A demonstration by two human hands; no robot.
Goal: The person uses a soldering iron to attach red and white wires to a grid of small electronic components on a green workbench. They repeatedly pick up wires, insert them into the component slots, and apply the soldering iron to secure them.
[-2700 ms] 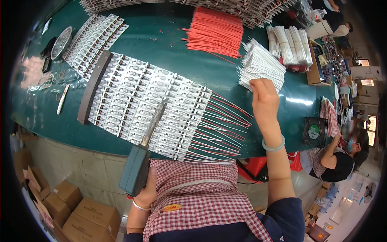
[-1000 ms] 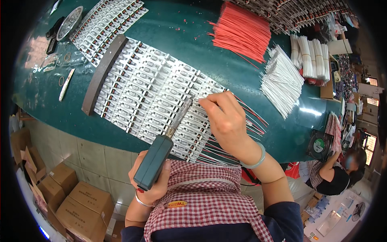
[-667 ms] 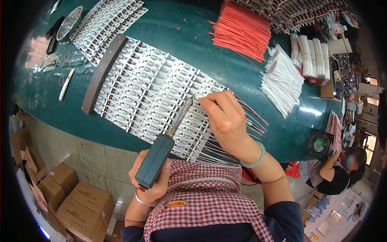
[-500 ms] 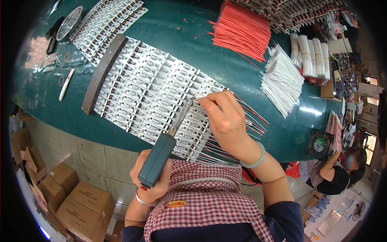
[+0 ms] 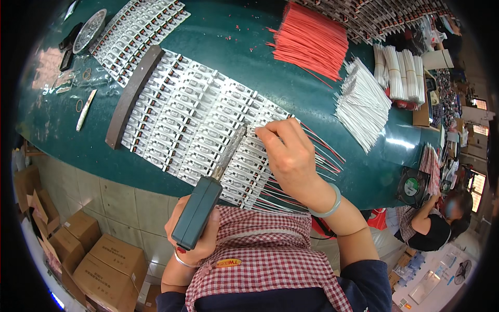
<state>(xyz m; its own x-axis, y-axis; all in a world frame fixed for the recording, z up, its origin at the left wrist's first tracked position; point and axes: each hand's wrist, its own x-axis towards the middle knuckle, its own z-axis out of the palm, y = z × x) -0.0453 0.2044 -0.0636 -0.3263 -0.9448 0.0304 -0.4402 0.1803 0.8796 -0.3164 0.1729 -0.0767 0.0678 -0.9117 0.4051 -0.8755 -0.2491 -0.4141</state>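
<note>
My left hand (image 5: 200, 236) is wrapped round a dark green gun-shaped hand tool (image 5: 197, 213) with a long, crusted, greyish tip. The tip slants up and away to the far part of the right-hand rows of small white parts (image 5: 228, 117). Just right of the tip's end, my right hand (image 5: 291, 151) is closed, thumb and forefinger pinched low over the rows. Whatever lies between those fingertips is too small to make out. Red and white wires (image 5: 325, 156) run out to the right from the last row, passing partly under my right hand.
A curved dark bar (image 5: 136, 93) lies across the rows' left end. Beyond are a red wire bundle (image 5: 311, 39), loose white wires (image 5: 364, 104) and banded white bundles (image 5: 403, 73). A metal dish (image 5: 90, 31) sits far left. Cartons (image 5: 112, 265) stand below left; another person (image 5: 429, 221) works at right.
The tool and my left hand have drawn slightly back toward me and left, so the tip sits a little farther from my right fingertips. My right hand has barely moved.
</note>
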